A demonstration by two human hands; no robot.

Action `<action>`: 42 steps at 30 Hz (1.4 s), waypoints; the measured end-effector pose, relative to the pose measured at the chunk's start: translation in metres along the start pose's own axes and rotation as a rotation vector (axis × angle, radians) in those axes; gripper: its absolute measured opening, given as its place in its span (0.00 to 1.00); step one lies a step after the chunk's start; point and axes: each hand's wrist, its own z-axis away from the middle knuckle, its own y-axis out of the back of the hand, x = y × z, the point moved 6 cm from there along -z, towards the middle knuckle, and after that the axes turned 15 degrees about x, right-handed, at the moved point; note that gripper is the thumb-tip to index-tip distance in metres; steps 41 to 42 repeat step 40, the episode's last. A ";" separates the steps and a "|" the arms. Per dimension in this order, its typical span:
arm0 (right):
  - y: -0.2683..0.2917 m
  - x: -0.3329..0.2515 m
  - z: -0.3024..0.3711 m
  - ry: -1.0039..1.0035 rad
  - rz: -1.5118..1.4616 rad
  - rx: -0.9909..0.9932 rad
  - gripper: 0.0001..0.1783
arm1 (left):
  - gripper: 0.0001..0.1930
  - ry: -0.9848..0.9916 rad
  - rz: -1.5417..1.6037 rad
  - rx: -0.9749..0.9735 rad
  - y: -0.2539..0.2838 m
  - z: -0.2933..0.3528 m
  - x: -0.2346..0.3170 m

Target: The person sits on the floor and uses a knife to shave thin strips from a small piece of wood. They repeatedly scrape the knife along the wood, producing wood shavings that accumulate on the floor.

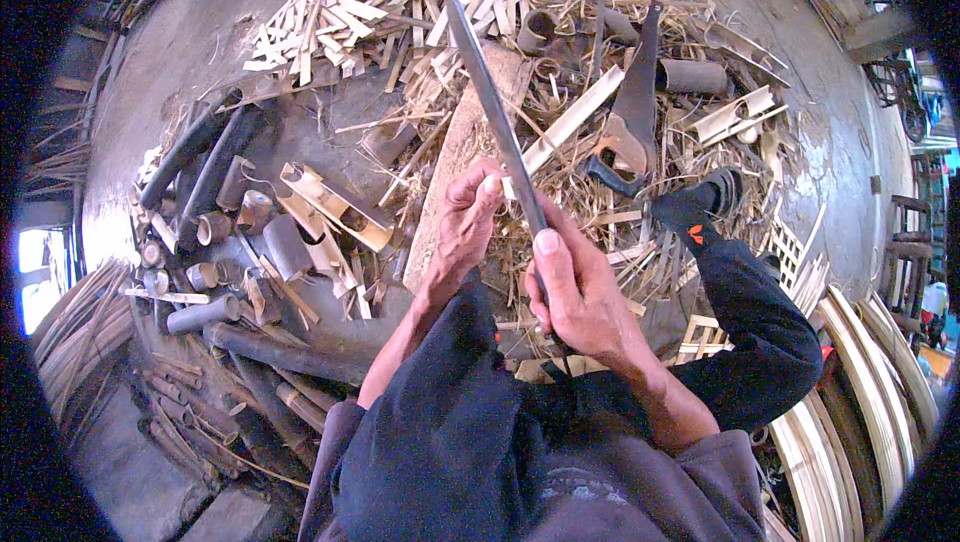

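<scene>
My right hand is closed round the lower end of a long knife, thumb along its near end. The narrow dark blade slants up and away to the left. Beside the blade, my left hand is closed in a pinch on a short pale bamboo strip; the strip's end lies against or just behind the blade, I cannot tell which. Under the hands a worn wooden plank runs away from me. A handsaw with a wooden handle lies to the right of the knife.
Cut bamboo slats are heaped at the far side. Bamboo tube pieces and dark poles lie on the left. My bent leg crosses the right, near long split bamboo lengths. Shavings cover the floor ahead.
</scene>
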 end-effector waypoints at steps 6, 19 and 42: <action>-0.002 -0.001 0.001 -0.179 -0.066 -0.054 0.30 | 0.15 -0.035 -0.028 -0.034 0.004 -0.003 0.003; -0.005 -0.009 0.003 -0.100 -0.068 -0.009 0.28 | 0.15 0.036 -0.008 -0.001 -0.004 0.000 0.010; 0.004 -0.011 0.003 -0.011 0.011 0.122 0.29 | 0.15 0.079 0.049 0.139 -0.002 0.006 -0.025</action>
